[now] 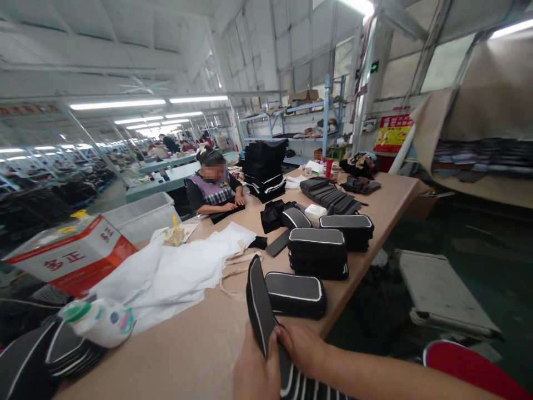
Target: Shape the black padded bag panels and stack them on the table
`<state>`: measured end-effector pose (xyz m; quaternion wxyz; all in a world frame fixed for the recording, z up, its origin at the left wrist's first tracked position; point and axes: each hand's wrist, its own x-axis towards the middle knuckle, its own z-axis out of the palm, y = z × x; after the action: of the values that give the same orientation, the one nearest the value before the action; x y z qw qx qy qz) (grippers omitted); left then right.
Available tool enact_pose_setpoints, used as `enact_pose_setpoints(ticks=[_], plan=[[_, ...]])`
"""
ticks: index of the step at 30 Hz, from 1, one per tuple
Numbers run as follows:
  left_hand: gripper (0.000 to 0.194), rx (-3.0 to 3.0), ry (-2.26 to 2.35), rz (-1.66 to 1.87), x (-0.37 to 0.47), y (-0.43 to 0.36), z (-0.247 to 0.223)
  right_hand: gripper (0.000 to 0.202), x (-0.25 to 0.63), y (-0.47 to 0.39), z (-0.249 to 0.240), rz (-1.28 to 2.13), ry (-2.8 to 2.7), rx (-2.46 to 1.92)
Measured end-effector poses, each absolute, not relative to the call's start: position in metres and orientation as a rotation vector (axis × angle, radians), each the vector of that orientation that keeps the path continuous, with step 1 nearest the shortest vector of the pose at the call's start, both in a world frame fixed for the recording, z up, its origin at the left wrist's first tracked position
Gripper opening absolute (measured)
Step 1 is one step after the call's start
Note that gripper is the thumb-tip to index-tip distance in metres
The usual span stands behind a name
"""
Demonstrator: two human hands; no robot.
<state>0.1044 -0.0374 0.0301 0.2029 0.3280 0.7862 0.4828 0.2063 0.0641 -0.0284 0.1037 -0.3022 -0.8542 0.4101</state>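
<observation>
Low in the view, my left hand [257, 364] grips a dark grey panel [259, 303] with a white edge line, which stands upright and tilted. Close against it, my right hand [302, 347] pinches the panel's lower edge. Beneath both hands lies a row of similar white-edged pieces [297, 383], partly cut off by the frame. Just beyond the hands a black padded piece [295, 293] with a grey top lies on the tan table [183, 361]. Behind it stand stacks of like pieces [318, 261].
White cloth [166, 278] covers the table's left part, near a white bottle [104, 322] and a red-and-white box [70, 255]. Across the table a person [214, 186] handles black fabric beside a tall black stack [264, 166]. A stool [445, 289] stands at the right.
</observation>
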Motion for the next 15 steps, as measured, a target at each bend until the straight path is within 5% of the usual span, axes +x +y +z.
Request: enact_pose_setpoints(ticks=[7,15], plan=[[0.038,0.324,1.725,1.704,0.058,-0.042,0.015,0.06,0.205,0.076,-0.028,1.244,-2.551,-0.925],[0.039,0.663,2.299,1.522,0.053,-0.036,-0.017,0.078,0.172,0.087,-0.064,1.325,-2.78,-1.083]])
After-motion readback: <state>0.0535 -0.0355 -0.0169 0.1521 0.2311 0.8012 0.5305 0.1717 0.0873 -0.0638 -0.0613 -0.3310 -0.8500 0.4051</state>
